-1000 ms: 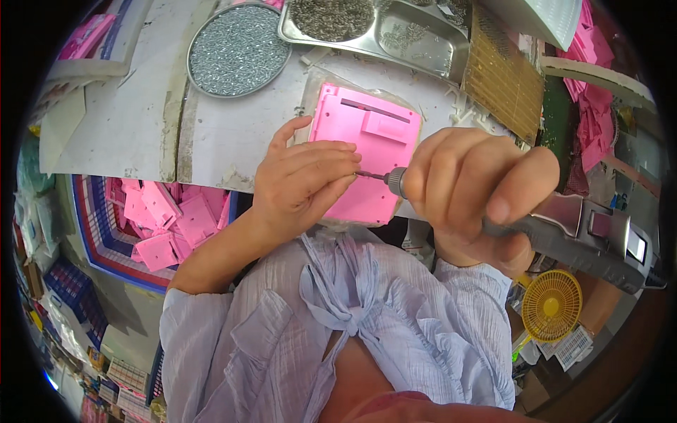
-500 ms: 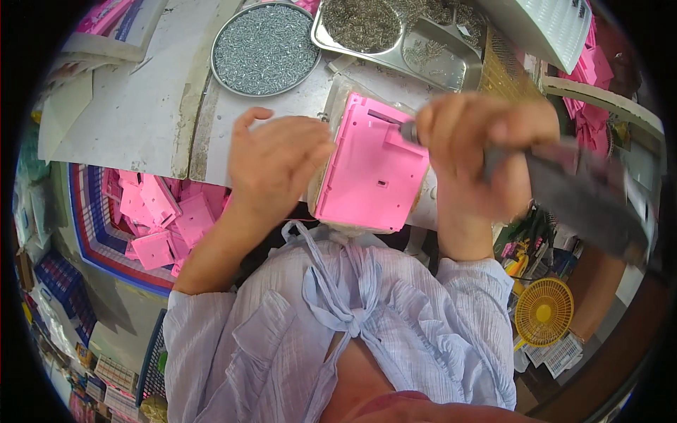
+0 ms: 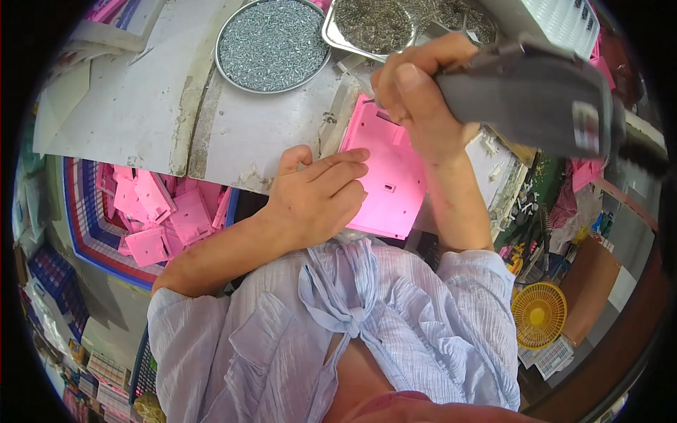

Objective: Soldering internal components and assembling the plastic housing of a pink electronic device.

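Note:
A flat pink plastic panel [image 3: 388, 204] with small holes and a slot lies in front of me at the near edge of the worktable. My left hand [image 3: 321, 194] rests on the panel's left side, its fingers reaching loosely over the surface. In my right hand [image 3: 427, 92] is a dark grey power screwdriver [image 3: 525, 99], gripped above the panel's far end. The tool's front end is mostly hidden behind my fingers, close to the panel's far left corner; contact there I cannot tell.
Beyond the panel stand a round metal tray [image 3: 271, 84] of small silver screws and a steel tray [image 3: 338, 39] of small metal parts. At the lower left, a red, white and blue basket [image 3: 81, 211] holds pink pieces. A yellow basket [image 3: 539, 315] sits lower right.
My left hand has come right, from beside the panel's edge onto its surface. My right hand and the power screwdriver have moved farther away and left, with the tool's body swung upward in view.

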### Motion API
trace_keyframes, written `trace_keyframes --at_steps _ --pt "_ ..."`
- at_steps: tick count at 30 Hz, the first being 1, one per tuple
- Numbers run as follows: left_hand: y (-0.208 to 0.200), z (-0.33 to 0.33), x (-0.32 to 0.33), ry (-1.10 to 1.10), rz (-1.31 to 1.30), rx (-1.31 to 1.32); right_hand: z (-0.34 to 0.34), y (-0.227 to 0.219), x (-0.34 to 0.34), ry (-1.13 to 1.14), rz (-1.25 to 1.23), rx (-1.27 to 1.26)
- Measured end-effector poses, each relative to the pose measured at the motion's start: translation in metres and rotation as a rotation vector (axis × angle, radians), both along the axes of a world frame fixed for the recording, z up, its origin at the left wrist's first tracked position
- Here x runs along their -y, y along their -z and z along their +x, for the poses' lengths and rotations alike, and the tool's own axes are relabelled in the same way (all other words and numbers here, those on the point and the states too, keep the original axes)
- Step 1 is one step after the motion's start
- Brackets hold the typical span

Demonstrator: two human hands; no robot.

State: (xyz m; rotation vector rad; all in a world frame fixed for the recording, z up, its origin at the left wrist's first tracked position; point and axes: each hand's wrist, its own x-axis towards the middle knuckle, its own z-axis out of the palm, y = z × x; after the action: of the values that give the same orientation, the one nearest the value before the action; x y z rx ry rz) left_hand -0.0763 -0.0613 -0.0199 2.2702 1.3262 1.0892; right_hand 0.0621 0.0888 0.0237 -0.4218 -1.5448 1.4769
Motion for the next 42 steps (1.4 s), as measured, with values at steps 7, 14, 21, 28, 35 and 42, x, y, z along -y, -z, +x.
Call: trace_keyframes --at_steps 7,14,21,28,35,42 --pt "0.005 0.003 0.004 -0.056 0.016 -0.023 0.010 -0.015 0.024 -0.027 0.124 0.145" --pt "0.004 0.002 0.003 -0.066 0.013 0.015 0.007 -0.009 0.021 -0.075 0.081 0.163" --pt "0.004 0.002 0.004 -0.063 -0.016 0.074 0.004 -0.012 -0.002 -0.029 0.059 -0.018" --pt "0.007 0.000 0.008 -0.041 -0.045 0.105 0.000 -0.004 0.001 0.066 0.130 0.067" --pt "0.003 0.000 0.007 -0.048 -0.077 0.131 0.001 0.000 -0.004 0.021 0.193 0.134" --pt "-0.013 -0.020 -0.006 -0.081 -0.191 0.223 0.021 -0.075 0.033 -0.302 0.097 -0.101"
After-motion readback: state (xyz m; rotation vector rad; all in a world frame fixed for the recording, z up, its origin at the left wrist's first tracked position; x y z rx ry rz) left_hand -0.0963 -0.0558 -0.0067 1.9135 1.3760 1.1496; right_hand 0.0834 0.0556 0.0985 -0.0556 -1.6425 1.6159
